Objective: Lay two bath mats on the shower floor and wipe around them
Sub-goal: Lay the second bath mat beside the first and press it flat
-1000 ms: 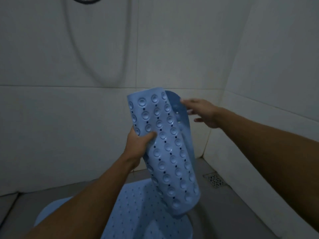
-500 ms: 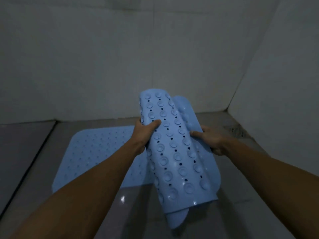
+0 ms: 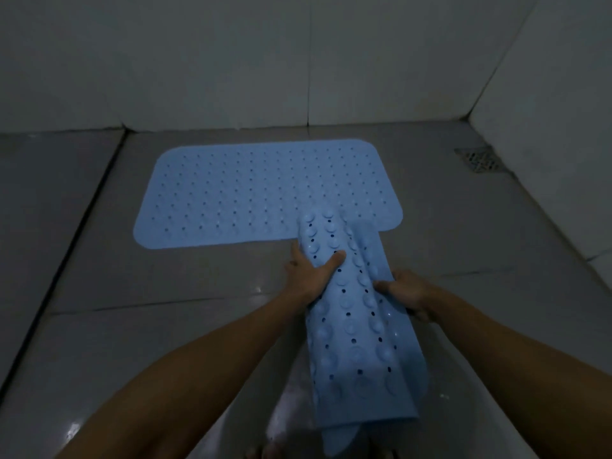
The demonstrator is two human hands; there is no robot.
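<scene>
The rolled mat [image 3: 357, 313] is between the two hands, low over the shower floor [image 3: 198, 326]. It is blue and curled up, with its round suckers on the outside and small holes between them. Its far end lies over the near right corner of the flat mat [image 3: 265, 190]. Its near end points back toward the person.

It looks soft and bendy, like rubber. It seems light, because two hands lift it with ease. It may want to curl back up when let go. The suckers could stick to the wet-looking floor, so it is best to put it in the right spot first. Good places to hold are the long side edges, near the middle, just as now. Then one edge can be pulled out flat while the other is pressed down.

The left hand [image 3: 311, 273] grips the left side of the roll, thumb on top and fingers under it. The right hand [image 3: 405, 291] holds the right side, thumb on the bumps.

The flat mat lies in front of both hands, close to the back wall [image 3: 298, 61]. A floor drain [image 3: 480, 159] sits far out past the right hand, in the corner.
</scene>
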